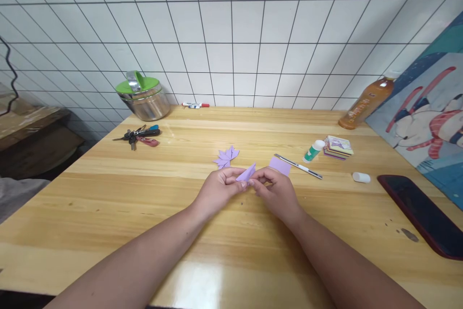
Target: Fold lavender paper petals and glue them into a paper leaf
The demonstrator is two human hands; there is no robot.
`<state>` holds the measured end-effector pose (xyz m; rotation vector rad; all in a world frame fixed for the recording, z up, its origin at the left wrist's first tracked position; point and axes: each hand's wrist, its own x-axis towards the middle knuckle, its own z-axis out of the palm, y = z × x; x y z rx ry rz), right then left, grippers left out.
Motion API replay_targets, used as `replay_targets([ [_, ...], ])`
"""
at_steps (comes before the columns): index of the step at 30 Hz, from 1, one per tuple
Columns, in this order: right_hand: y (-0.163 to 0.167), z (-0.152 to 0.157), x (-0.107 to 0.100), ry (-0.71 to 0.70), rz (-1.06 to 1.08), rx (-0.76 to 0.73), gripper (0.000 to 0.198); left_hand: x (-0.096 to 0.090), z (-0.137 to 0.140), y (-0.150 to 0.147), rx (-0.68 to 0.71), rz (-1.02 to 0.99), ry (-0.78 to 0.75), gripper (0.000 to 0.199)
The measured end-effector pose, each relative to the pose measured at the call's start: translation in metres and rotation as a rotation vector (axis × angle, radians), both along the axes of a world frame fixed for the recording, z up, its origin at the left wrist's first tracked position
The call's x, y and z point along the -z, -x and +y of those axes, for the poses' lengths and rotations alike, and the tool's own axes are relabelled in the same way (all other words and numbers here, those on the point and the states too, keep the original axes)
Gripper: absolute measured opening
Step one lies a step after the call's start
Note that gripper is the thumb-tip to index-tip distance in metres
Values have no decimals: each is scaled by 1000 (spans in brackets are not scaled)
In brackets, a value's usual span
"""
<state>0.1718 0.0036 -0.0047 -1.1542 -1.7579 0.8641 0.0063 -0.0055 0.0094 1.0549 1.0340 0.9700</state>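
A small piece of folded purple paper is pinched between my two hands above the table. My left hand grips its left side between thumb and fingers. My right hand holds the lower right corner with the fingertips. Just beyond my left hand lies a purple folded-paper shape with several pointed petals, its near end partly hidden. A flat purple paper sheet lies behind my right hand, which covers part of it.
Right of my hands lie a slim pen-like tool, a glue stick, a paper stack, a white cap and a phone. A bottle stands back right. Keys, a marker and a green-lidded pot are left.
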Motion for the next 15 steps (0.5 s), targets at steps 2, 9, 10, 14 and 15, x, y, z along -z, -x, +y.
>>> replay_targets([
  [2,0,0,1,23,3,16,11,1,0,0,29,-30,-5,38],
  [9,1,1,-1,29,-18,48,11,-1,0,-3,25,-66,24,39],
  [10,2,0,-2,34,-21,51,10,-1,0,-3,17,-55,21,41],
  [14,4,-1,-4,60,-23,86,12,-1,0,-4,4,-44,23,43],
  [15,5,-1,-5,68,-21,97,13,-1,0,-4,3,-56,28,43],
])
